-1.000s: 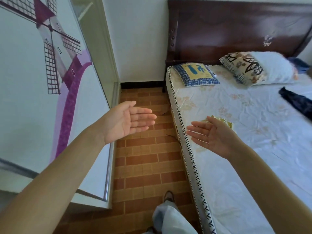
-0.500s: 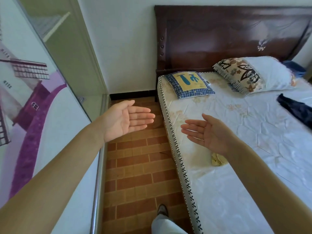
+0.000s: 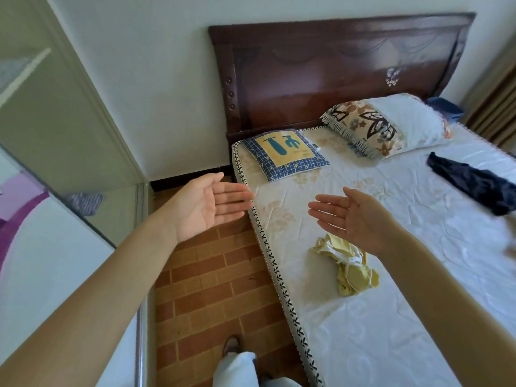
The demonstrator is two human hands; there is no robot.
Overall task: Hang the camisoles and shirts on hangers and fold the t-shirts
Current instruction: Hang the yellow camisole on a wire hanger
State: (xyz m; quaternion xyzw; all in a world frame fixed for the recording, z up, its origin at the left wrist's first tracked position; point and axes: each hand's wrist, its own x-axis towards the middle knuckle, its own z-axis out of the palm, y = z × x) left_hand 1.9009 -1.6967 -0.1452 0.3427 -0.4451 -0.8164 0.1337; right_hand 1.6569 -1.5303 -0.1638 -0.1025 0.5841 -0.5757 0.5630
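Note:
A crumpled pale yellow garment (image 3: 347, 268) lies on the white bed (image 3: 377, 317) near its left edge. A dark navy garment (image 3: 474, 184) is spread further right on the bed. My right hand (image 3: 354, 216) hovers flat, palm up, just above and beyond the yellow garment, holding nothing. My left hand (image 3: 206, 203) is held out flat over the floor beside the bed edge, palm turned inward, also empty.
A blue checked cushion (image 3: 284, 152) and a patterned pillow (image 3: 388, 124) lie by the dark wooden headboard (image 3: 335, 68). A wardrobe with a sliding door (image 3: 55, 261) stands at the left; a striped cloth (image 3: 85, 202) lies inside. Brick-tiled floor (image 3: 212, 289) runs between.
The view has tilted and swung right, revealing more of the bed and the yellow garment below my right hand. Both hands stay flat and empty in front of me.

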